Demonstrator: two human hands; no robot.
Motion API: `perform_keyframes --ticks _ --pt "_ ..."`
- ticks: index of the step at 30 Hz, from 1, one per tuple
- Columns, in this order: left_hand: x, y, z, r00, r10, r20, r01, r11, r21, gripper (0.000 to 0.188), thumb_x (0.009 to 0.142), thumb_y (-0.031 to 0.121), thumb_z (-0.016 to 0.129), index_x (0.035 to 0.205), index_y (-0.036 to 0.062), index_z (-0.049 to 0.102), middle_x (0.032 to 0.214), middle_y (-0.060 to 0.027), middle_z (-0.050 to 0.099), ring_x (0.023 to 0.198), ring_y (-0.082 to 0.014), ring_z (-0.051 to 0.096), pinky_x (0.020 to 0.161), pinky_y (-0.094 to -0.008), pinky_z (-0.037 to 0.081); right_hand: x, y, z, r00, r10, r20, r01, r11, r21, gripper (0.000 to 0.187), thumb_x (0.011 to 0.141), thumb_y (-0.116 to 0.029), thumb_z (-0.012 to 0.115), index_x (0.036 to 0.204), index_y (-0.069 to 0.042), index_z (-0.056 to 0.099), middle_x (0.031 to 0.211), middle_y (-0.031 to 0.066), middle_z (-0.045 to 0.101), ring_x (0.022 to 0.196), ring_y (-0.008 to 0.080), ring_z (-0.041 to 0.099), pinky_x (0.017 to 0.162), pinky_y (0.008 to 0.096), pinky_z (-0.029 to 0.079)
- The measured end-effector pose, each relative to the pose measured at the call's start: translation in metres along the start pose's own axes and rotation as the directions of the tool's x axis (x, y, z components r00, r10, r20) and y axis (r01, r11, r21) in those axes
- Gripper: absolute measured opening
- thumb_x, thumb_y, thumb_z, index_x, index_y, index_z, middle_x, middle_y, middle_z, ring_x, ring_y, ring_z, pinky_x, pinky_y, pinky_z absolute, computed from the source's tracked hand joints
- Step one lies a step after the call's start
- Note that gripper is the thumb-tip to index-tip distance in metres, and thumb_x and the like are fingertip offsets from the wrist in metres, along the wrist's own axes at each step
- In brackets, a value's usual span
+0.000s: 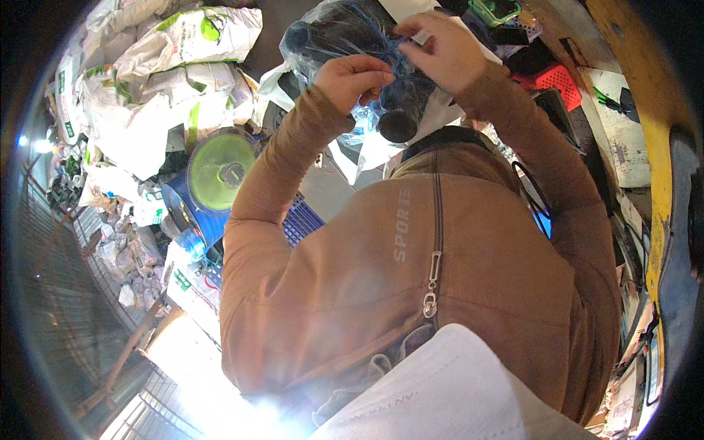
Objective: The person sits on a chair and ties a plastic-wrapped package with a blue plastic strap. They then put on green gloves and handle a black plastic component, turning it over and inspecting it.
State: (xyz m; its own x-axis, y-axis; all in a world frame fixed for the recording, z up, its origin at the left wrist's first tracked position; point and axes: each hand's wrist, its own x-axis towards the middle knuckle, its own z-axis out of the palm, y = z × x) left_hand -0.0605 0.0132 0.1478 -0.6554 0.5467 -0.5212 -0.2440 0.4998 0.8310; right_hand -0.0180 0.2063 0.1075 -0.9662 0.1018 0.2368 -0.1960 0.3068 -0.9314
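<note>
In front of my chest lies a clear plastic bag (334, 33) with dark, rounded, tube-like pieces inside. Its film is bunched and twisted between my hands. My left hand (356, 81) is closed in a pinch at the near left side of the bunched film, thumb against the fingers. Across from it, my right hand (444, 55) pinches the gathered film, fingers bent toward the left. A dark round end (397, 126) of one piece shows at the near side of the bag. Pale white sheeting (352, 163) lies around and under the bag.
Stacked white sacks (172, 88) fill the left side. A fan with a green guard (220, 170) stands by a blue crate (302, 220) near my left elbow. Rightward are a red perforated basket (554, 86), a green basket (493, 10) and a yellow post (658, 198).
</note>
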Motion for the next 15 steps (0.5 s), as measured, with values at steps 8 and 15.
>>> perform_keyframes --ticks 8,15 --pt "0.002 -0.008 -0.003 0.968 -0.179 0.174 0.24 0.858 -0.455 0.02 0.084 0.013 0.06 0.097 -0.0024 0.061 0.071 -0.0065 0.061 0.064 -0.0127 0.057 0.055 -0.0223 0.044 -0.034 -0.013 0.0 0.944 -0.22 0.246 0.291 0.907 -0.305 0.017 0.075 -0.014 0.067 0.087 -0.004 0.06 0.078 0.0095 0.058 0.072 0.0272 0.057 0.066 0.035 0.045" --pt "-0.008 0.004 -0.009 0.989 -0.063 0.134 0.075 0.993 -0.089 0.02 0.084 0.017 0.062 0.093 -0.0011 0.064 0.074 -0.006 0.065 0.066 -0.0116 0.06 0.06 -0.0236 0.049 -0.012 -0.016 0.0 0.746 -0.48 0.461 0.65 0.675 -0.349 0.023 0.067 -0.015 0.062 0.086 -0.006 0.054 0.08 0.0086 0.054 0.074 0.0261 0.056 0.075 0.0391 0.041"
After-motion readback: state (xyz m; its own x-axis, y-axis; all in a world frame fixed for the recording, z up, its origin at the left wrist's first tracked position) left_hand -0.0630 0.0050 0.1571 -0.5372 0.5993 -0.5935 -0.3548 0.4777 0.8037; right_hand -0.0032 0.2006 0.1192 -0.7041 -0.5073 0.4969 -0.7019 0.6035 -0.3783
